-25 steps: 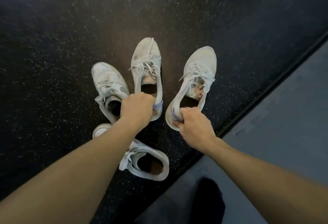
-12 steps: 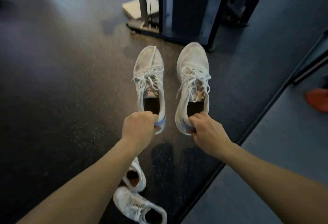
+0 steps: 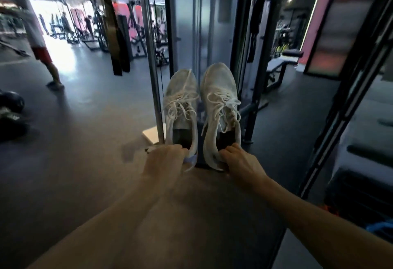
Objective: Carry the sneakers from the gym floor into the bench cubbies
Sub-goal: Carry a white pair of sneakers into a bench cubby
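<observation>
Two white lace-up sneakers hang side by side in front of me, toes pointing away. My left hand (image 3: pixel 164 159) grips the heel of the left sneaker (image 3: pixel 180 107), which has a pale purple heel tab. My right hand (image 3: pixel 239 161) pinches the heel collar of the right sneaker (image 3: pixel 220 102), fingers curled into its opening. Both sneakers are held up off the dark gym floor (image 3: pixel 74 151). No bench cubbies can be made out in this view.
A cable machine frame (image 3: pixel 155 66) with upright posts stands directly ahead, with a white plate (image 3: pixel 150 136) at its foot. A person (image 3: pixel 40 41) walks at the far left. A black ball (image 3: pixel 10 102) lies left. A slanted black frame (image 3: pixel 348 98) and dark shelves are on the right.
Both hands have lifted the pair higher and my view has swung up from the floor to the gym room. The other two sneakers on the floor have dropped out of sight.
</observation>
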Demonstrator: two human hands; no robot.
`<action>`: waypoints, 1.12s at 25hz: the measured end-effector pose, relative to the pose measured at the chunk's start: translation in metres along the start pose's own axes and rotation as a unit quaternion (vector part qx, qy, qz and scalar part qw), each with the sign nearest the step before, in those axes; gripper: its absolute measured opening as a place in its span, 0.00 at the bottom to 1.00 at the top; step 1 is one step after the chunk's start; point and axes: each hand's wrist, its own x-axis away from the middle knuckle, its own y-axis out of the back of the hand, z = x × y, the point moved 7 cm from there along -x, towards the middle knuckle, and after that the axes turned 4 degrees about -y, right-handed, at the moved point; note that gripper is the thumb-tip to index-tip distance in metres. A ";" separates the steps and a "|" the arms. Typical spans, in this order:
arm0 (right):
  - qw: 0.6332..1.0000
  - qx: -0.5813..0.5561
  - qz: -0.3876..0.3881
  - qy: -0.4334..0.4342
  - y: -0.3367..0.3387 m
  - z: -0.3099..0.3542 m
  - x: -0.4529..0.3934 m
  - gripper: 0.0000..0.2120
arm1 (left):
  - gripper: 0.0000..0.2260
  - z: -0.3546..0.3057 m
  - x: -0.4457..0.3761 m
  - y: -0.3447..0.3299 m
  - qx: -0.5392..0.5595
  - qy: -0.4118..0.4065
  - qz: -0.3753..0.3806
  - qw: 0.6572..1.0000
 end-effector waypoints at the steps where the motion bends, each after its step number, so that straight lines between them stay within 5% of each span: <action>1: 1.000 0.016 -0.017 -0.001 0.034 -0.001 0.000 0.13 | 0.16 -0.009 -0.010 0.033 -0.006 -0.014 -0.021 1.000; 11: 0.978 0.075 -0.182 -0.069 0.302 -0.031 0.063 0.10 | 0.14 -0.101 -0.041 0.279 0.005 -0.124 -0.161 0.979; 21: 0.955 0.122 -0.198 -0.184 0.400 -0.114 0.217 0.07 | 0.15 -0.268 -0.059 0.336 0.041 -0.244 -0.193 0.950; 28: 0.920 0.157 -0.210 -0.293 0.468 -0.228 0.380 0.06 | 0.15 -0.479 -0.065 0.342 0.089 -0.358 -0.187 0.910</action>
